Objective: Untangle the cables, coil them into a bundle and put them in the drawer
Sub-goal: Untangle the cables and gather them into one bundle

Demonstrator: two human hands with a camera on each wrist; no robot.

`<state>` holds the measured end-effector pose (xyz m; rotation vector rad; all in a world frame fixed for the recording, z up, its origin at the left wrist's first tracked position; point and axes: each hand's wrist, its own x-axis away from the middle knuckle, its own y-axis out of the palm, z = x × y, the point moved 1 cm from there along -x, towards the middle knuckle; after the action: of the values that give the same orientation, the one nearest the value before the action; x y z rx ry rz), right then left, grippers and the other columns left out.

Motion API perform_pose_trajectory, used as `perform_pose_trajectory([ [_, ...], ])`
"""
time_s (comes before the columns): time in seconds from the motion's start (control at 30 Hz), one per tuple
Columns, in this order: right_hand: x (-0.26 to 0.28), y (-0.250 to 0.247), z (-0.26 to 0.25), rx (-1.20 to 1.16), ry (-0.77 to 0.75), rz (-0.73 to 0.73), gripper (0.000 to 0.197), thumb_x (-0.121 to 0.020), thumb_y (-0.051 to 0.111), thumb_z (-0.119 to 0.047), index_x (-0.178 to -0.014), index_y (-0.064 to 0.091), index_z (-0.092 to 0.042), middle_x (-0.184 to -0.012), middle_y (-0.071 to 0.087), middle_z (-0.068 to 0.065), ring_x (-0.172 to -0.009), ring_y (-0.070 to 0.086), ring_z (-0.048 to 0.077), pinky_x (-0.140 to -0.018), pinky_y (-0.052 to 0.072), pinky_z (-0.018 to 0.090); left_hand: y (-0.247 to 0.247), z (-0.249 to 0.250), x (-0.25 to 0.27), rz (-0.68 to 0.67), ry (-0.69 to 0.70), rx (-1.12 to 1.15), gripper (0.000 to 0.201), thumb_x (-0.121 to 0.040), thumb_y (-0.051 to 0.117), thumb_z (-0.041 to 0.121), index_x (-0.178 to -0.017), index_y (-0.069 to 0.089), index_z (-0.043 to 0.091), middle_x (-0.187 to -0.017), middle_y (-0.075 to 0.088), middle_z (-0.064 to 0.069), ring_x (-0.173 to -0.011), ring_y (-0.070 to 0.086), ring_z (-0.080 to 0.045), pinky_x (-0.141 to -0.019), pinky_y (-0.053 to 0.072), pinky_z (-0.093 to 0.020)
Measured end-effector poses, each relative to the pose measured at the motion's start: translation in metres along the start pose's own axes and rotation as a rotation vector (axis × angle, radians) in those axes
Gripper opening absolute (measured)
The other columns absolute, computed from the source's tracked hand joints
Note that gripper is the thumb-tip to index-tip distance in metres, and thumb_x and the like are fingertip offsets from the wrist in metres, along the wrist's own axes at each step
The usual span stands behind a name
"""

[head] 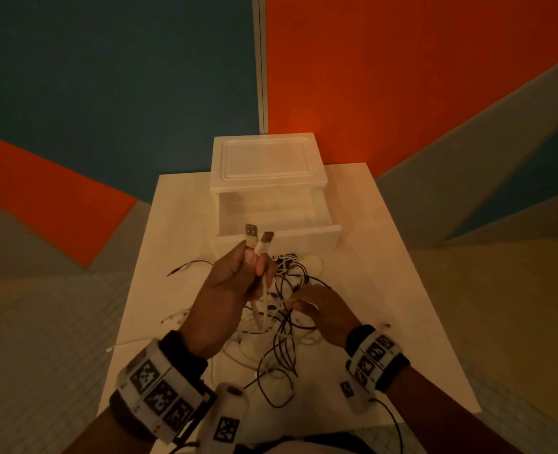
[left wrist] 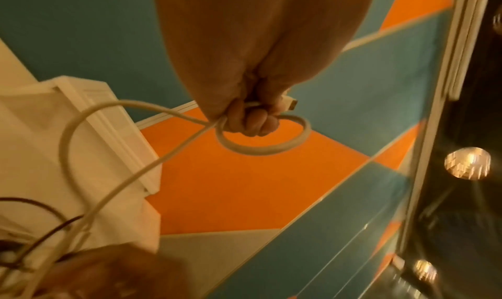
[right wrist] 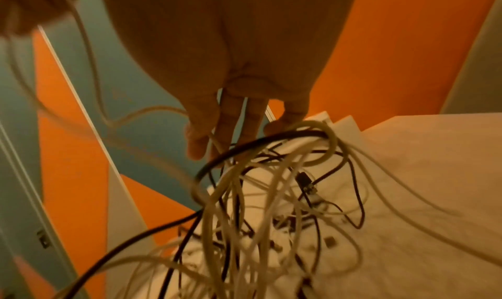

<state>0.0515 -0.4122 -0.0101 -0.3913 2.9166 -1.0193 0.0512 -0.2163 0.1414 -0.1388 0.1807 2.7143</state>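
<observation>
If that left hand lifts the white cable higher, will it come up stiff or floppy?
Probably floppy: the white cable curls in a loop below the left hand. It likely drags the cable tangle along, since its strands run into it.

Drawer (head: 277, 221) open w/ nothing inside, free from above; its front panel (head: 303, 239) stands btwn me & the cavity. Cable tangle (head: 284, 309) covers mid table (head: 385, 290), right up near the drawer front. My left hand (head: 235, 283), raised w/ two USB plugs (head: 258, 235), blocks the direct line in. Bare table on the right of the tangle & beside the drawer unit.
</observation>
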Motion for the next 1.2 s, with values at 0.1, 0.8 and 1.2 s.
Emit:
perform_pose_trajectory([
  [0.1,0.007,-0.008,-0.019,-0.055,-0.095,0.119,0.019,-0.097,0.055,-0.021,-0.102,0.073,-0.016,-0.097,0.067,-0.01,-0.091,0.056,0.008,-0.084,0.041,0.017,0.003,-0.019,-0.001,-0.023,-0.016,-0.109,0.031,-0.104,0.029,0.017,-0.079,0.044,0.007,-0.08,0.057,-0.017,-0.059,0.045,-0.01,-0.059,0.039,-0.017],
  [0.8,0.023,0.007,-0.037,-0.244,0.043,0.062,0.009,-0.096,0.056,-0.017,-0.09,0.062,-0.016,-0.082,0.059,-0.011,-0.067,0.055,0.006,-0.061,0.049,0.02,0.005,-0.011,-0.014,-0.076,-0.115,-0.106,0.03,-0.1,0.035,0.024,-0.075,0.044,0.009,-0.063,0.042,0.003,-0.056,0.038,-0.007,-0.055,0.033,-0.016],
  [1.2,-0.001,0.027,0.049,0.006,0.217,-0.068,0.029,-0.1,0.047,-0.029,-0.101,0.067,-0.008,-0.097,0.055,0.001,-0.089,0.052,0.013,-0.08,0.038,0.022,0.0,0.047,-0.005,0.002,0.051,0.08,0.03,-0.099,0.034,0.024,-0.075,0.05,0.016,-0.067,0.041,-0.001,-0.062,0.035,-0.01,-0.058,0.029,-0.024],
])
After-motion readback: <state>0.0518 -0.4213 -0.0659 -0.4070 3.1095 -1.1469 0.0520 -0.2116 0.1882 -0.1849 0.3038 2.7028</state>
